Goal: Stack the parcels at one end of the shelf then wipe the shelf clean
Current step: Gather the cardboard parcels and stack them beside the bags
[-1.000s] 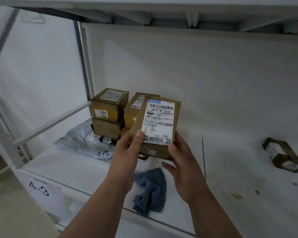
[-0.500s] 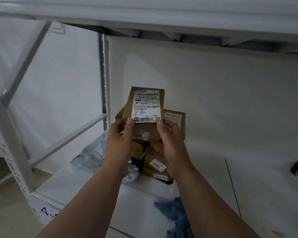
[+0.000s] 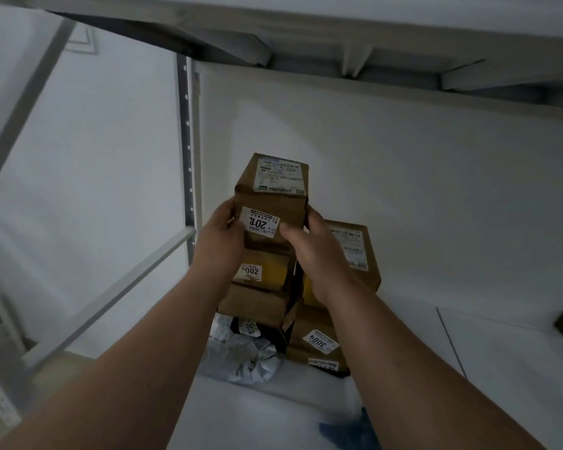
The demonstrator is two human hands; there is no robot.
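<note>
My left hand (image 3: 220, 237) and right hand (image 3: 319, 251) each keep a tight grip on the brown parcel (image 3: 271, 203), atop the parcel stack (image 3: 260, 287) at the shelf (image 3: 273, 414) end.

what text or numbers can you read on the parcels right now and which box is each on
"201", last digit hidden by the right hand: sticker on the held box, also gripped by the left hand.
"2002", upside down: yellow-taped box beneath.
"3004": sticker on the low right box.
Shipping labels on the held box's top and on the right-stack top box: too blurred.
Sticker on the dark parcel: unreadable.
</note>
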